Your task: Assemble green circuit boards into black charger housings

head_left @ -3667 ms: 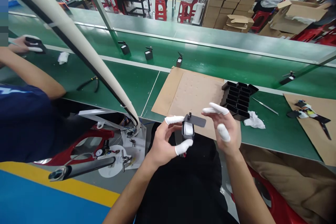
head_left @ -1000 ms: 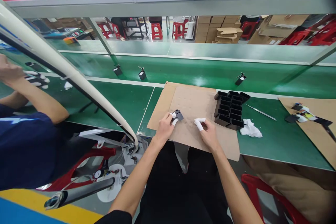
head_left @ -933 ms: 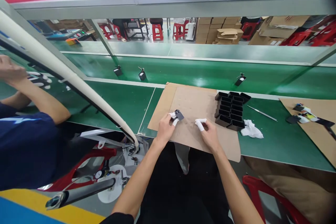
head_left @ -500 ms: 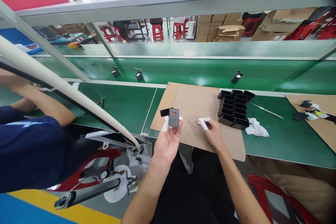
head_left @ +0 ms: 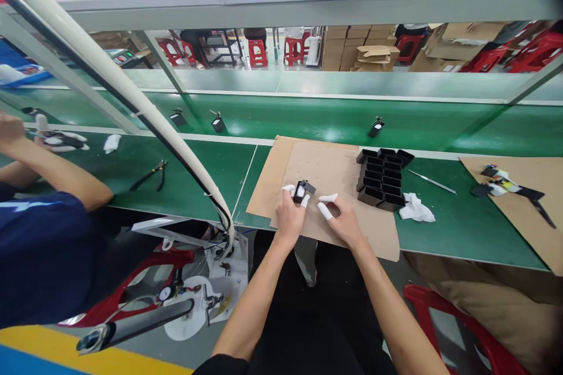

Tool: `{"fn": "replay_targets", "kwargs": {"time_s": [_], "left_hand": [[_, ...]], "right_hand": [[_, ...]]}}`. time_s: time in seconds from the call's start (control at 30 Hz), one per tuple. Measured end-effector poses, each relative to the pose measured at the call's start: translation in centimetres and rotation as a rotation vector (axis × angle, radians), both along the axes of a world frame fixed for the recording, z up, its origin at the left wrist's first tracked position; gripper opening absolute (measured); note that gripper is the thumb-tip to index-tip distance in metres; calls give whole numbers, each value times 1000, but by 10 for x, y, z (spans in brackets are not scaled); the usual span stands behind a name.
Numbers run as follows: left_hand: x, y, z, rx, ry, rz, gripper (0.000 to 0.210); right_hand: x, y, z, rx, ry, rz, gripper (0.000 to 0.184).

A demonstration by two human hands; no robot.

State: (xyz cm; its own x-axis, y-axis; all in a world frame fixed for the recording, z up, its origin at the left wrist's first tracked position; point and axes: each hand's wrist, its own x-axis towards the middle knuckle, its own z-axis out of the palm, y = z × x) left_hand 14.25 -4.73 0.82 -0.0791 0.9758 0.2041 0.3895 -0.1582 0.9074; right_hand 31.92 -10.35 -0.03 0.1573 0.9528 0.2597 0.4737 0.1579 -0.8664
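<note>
My left hand (head_left: pixel 291 214) holds a small black plastic casing (head_left: pixel 301 192) between thumb and fingers, low over the cardboard sheet (head_left: pixel 328 161). A white patch shows on the casing, and a black piece sticks out at its upper right. Just to the right, my right hand (head_left: pixel 343 220) has its thumb and index finger apart, with nothing between them. White finger cots cover fingertips on both hands. Beyond my right hand stands a block of open black sleeves (head_left: pixel 382 180), set in rows on the cardboard.
A green belt (head_left: pixel 299 117) behind carries three small black units (head_left: pixel 217 123). Right of the sleeves lie a crumpled white cloth (head_left: pixel 416 208) and metal tweezers (head_left: pixel 433 181). Pliers (head_left: pixel 152 176) lie left, near a co-worker's arm (head_left: pixel 74 170). A white pole (head_left: pixel 132 105) slants across the left.
My left hand has lowered the casing toward the cardboard and turned it, so its white patch now shows. My right hand has come closer to it. The view has shifted slightly right.
</note>
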Motion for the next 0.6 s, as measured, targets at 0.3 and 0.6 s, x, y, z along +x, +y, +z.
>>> {"fn": "replay_targets", "kwargs": {"time_s": [0.3, 0.6], "left_hand": [[-34, 1, -16, -59, -170, -350, 44], [-42, 12, -34, -63, -348, -230, 29]], "right_hand": [[-38, 7, 3, 46, -169, -1, 46], [-54, 23, -2, 122, -342, -40, 35]]}}
